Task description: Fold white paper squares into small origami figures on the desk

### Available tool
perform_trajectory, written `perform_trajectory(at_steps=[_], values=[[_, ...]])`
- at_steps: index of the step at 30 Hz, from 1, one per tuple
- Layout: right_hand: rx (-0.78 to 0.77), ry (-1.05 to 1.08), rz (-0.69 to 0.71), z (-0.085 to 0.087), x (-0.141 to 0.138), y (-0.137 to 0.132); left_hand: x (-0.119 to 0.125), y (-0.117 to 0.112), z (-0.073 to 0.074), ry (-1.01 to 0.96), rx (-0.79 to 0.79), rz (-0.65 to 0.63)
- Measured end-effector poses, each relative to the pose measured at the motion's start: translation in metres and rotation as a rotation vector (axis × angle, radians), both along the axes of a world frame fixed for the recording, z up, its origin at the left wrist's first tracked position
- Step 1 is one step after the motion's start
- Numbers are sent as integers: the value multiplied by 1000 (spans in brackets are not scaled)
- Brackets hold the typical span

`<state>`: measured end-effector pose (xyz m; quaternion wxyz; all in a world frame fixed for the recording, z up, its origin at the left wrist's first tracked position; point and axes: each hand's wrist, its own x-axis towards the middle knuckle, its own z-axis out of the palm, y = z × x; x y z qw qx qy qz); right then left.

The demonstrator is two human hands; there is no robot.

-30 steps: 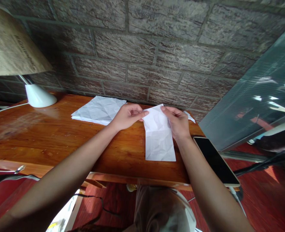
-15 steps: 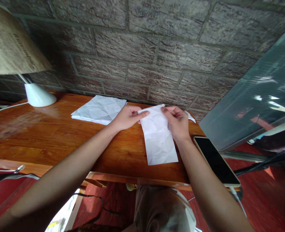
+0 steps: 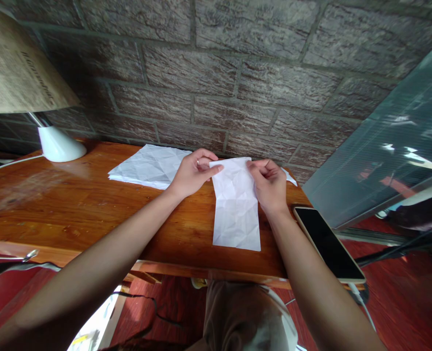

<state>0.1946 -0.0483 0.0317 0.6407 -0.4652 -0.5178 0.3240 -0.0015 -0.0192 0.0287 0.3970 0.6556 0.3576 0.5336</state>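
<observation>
A creased white sheet of paper (image 3: 237, 209), narrow and with a fold line across its middle, hangs over the wooden table in front of me. At its upper left corner my left hand (image 3: 196, 171) has its thumb on the paper, its index finger lifted behind the edge and other fingers partly hidden. The upper right corner is pinched between thumb and fingers of my right hand (image 3: 269, 183). Left of the hands lies a stack of crumpled white paper (image 3: 148, 165). A small white paper piece (image 3: 289, 177) shows behind my right hand.
The wooden table (image 3: 73, 204) ends at a rough brick wall (image 3: 201, 78). A lamp (image 3: 60, 145) stands at the far left. Beside my right forearm lies a phone (image 3: 329, 243) with a cable attached. A glass panel (image 3: 380, 131) rises on the right.
The paper's lower end has swung left and now hangs straighter. My left index finger has lifted away from the thumb; my right hand has barely moved.
</observation>
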Motion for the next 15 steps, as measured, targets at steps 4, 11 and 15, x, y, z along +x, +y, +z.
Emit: perform_trajectory(at_steps=[4,11,15], values=[[0,9,8,0,0,0,1,0,-2,-21,5,-36],[41,7,43,2,-2,-5,4,-6,-1,32,2,-85],[68,-13,101,5,-6,-11,4,-10,2,31,62,-75]])
